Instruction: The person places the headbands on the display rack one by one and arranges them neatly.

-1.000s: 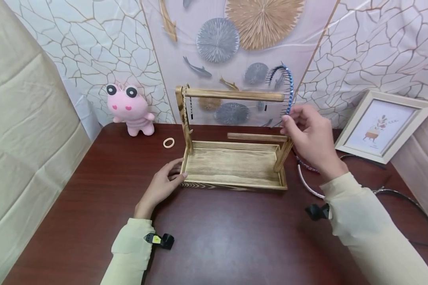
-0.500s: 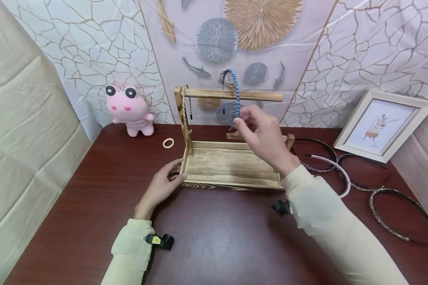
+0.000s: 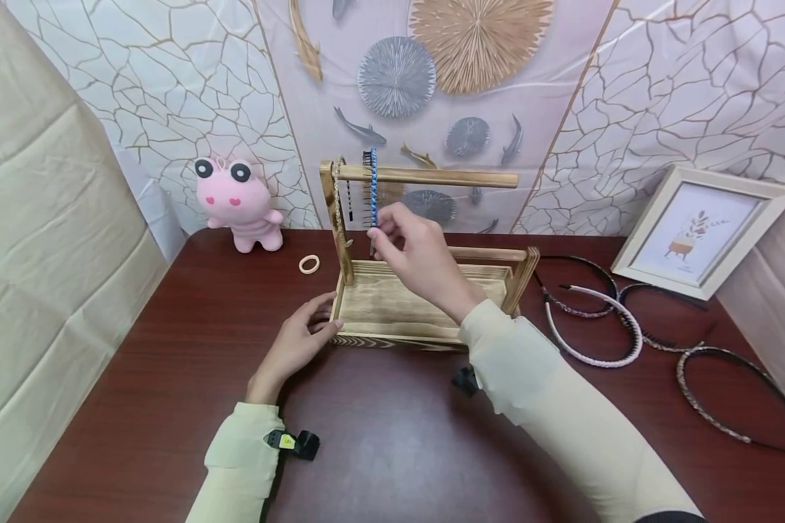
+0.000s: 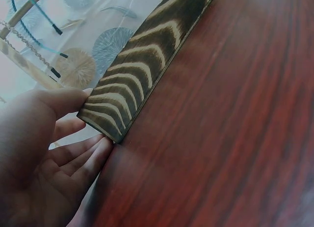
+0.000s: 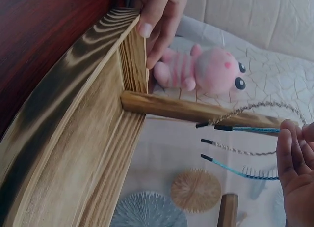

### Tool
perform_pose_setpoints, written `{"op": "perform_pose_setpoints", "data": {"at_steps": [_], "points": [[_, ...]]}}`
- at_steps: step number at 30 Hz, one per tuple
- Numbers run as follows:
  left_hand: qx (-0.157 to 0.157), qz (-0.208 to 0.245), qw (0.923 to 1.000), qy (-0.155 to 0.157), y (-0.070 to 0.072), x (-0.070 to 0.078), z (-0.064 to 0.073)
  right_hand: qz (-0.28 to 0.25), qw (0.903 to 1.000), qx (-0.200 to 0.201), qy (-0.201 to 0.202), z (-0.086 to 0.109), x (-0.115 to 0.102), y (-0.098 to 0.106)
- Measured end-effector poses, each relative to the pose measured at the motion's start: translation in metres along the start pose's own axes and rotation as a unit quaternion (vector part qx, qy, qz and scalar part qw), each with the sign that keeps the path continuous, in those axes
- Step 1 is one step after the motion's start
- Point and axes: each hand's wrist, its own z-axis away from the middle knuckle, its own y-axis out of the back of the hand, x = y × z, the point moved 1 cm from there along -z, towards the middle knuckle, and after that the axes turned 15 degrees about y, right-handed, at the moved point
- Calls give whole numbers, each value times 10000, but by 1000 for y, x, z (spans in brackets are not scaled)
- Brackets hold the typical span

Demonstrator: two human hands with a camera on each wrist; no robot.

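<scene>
A wooden headband rack (image 3: 402, 312) stands mid-table, with a shallow tray base, a high bar (image 3: 458, 176) and a lower bar (image 3: 487, 253). My left hand (image 3: 296, 340) holds the tray's front left corner, thumb on the rim and fingers along the outer side. Between thumb and fingers, my right hand (image 3: 419, 254) pinches a blue toothed headband (image 3: 374, 192) by its lower front part. That headband straddles the high bar near its left end; whether it touches the bar I cannot tell. Close by, a beaded headband (image 3: 340, 207) hangs against the left post.
Right of the rack lie several headbands, among them a white headband (image 3: 592, 361) and a sparkly headband (image 3: 700, 407). A picture frame (image 3: 706, 229) leans at the back right. The pink plush toy (image 3: 238, 203) and a pale ring (image 3: 310, 264) are on the left.
My right hand has carried the blue headband leftward along the high bar, from its free right end to near the left post. My left hand has stayed on the tray corner.
</scene>
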Motion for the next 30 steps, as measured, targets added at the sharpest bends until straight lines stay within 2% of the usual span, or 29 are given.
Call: {"op": "perform_pose_setpoints", "data": {"at_steps": [7, 18, 20, 26, 30], "points": [[-18, -116, 9999, 27, 0, 0, 2, 70, 9997, -217, -124, -6, -2, -10], [-59, 8, 10000, -15, 1, 1, 0, 210, 9979, -451, -411, -13, 2, -15], [-52, 9, 10000, 4, 1, 5, 2, 222, 9977, -448, -447, -13, 3, -15], [-93, -27, 9999, 28, 5, 32, 19, 213, 9975, -431, -515, -12, 4, -16], [-107, -61, 9999, 12, 6, 39, 25, 187, 9974, -411, -567, -12, 5, -16]]}}
